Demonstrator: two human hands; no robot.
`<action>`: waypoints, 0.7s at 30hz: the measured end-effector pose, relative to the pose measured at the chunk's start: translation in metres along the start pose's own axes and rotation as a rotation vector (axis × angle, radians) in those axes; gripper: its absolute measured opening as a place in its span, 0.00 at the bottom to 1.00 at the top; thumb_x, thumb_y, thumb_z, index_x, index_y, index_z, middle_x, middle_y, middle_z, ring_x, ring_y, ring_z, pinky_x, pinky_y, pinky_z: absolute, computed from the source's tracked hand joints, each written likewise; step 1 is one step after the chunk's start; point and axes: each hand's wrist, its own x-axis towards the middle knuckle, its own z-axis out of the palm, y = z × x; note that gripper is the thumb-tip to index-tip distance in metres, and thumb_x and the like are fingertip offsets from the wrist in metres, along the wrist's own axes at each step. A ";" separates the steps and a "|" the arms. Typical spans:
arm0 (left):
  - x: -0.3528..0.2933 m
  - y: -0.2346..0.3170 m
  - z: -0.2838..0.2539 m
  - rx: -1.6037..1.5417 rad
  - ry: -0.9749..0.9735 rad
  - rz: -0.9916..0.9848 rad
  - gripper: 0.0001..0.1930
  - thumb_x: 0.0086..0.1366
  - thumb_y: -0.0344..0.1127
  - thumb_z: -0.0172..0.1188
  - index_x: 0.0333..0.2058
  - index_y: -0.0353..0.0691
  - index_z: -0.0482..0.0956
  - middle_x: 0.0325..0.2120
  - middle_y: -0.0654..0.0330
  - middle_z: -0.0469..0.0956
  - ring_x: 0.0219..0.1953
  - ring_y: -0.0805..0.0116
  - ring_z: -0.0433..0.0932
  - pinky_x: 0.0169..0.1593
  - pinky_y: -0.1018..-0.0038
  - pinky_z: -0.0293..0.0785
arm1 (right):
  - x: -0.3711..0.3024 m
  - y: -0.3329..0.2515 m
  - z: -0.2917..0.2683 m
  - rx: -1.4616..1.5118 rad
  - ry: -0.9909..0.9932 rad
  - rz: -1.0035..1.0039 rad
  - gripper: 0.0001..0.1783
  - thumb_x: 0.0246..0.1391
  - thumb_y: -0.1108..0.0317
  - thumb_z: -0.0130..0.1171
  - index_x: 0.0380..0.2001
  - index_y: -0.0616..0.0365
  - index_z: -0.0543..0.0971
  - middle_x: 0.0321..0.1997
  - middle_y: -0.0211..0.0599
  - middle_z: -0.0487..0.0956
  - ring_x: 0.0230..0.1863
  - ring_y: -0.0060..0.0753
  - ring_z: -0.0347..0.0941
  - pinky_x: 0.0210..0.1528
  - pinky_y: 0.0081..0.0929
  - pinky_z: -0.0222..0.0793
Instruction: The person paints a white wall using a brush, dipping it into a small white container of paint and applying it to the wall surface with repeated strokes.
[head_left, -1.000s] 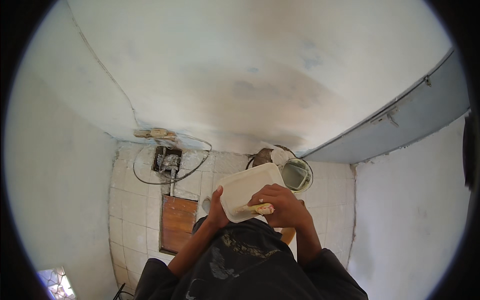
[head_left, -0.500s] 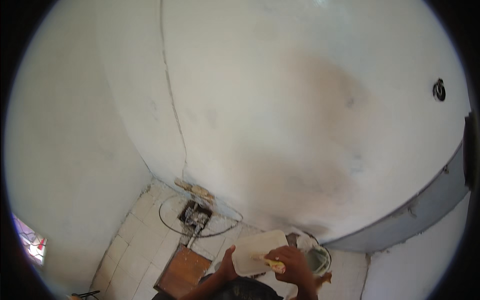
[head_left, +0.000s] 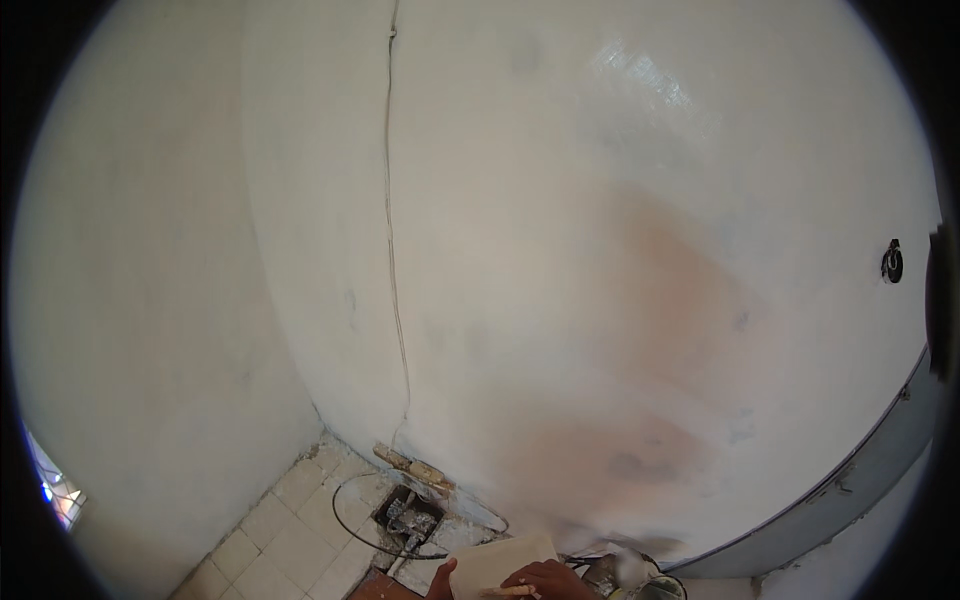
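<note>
At the bottom edge, my left hand (head_left: 442, 580) grips the left side of a shallow off-white plastic tub (head_left: 500, 562). My right hand (head_left: 553, 577) is closed around a paintbrush (head_left: 515, 591) with a yellowish handle, held over the tub's right part. The brush's bristle end is hard to make out. Both forearms and the tub's near side lie outside the picture. Beyond the hands rises a whitish wall (head_left: 520, 260) with reddish-brown patches and a shiny streak high up.
A thin cable (head_left: 391, 220) runs down the wall. Left of the tub are a floor hole (head_left: 408, 515) with a pipe and a black hose loop (head_left: 345, 525). A bucket (head_left: 665, 588) stands right of my hands. A grey door (head_left: 830, 500) is at far right.
The view has tilted up, so the tub, hands and floor sit lower in the picture and more upper wall shows. Both hands keep their holds on the tub and brush.
</note>
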 end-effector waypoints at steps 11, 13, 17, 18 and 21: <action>-0.013 0.014 -0.027 1.550 -0.176 0.589 0.34 0.56 0.59 0.51 0.54 0.39 0.68 0.47 0.51 0.73 0.48 0.51 0.73 0.52 0.56 0.69 | 0.021 -0.005 -0.002 -0.084 0.046 0.093 0.16 0.33 0.76 0.58 0.31 0.54 0.78 0.34 0.39 0.77 0.40 0.46 0.71 0.41 0.36 0.65; -0.013 0.005 -0.033 1.212 -0.088 0.618 0.33 0.53 0.54 0.56 0.53 0.39 0.68 0.47 0.52 0.74 0.48 0.53 0.73 0.52 0.57 0.69 | 0.021 -0.002 0.001 -0.097 0.070 0.091 0.16 0.32 0.77 0.58 0.32 0.54 0.78 0.35 0.39 0.77 0.40 0.45 0.71 0.41 0.36 0.65; -0.011 0.005 -0.018 0.852 0.018 0.613 0.32 0.51 0.49 0.60 0.53 0.37 0.68 0.46 0.52 0.74 0.48 0.54 0.72 0.53 0.58 0.68 | 0.020 0.005 0.011 -0.047 0.059 0.111 0.17 0.30 0.76 0.59 0.31 0.54 0.78 0.35 0.38 0.77 0.39 0.45 0.72 0.42 0.37 0.65; -0.010 0.007 -0.013 0.830 0.019 0.628 0.32 0.51 0.48 0.61 0.53 0.37 0.68 0.46 0.52 0.74 0.48 0.54 0.72 0.53 0.58 0.67 | 0.019 0.006 0.013 -0.034 0.051 0.096 0.17 0.30 0.76 0.59 0.31 0.53 0.78 0.35 0.37 0.77 0.39 0.44 0.72 0.42 0.36 0.66; -0.005 0.011 0.000 0.789 0.024 0.672 0.32 0.49 0.44 0.64 0.52 0.36 0.68 0.46 0.51 0.74 0.49 0.55 0.72 0.53 0.59 0.67 | 0.023 0.003 0.006 -0.007 0.053 0.052 0.18 0.29 0.76 0.59 0.31 0.53 0.78 0.35 0.37 0.78 0.38 0.44 0.72 0.42 0.36 0.67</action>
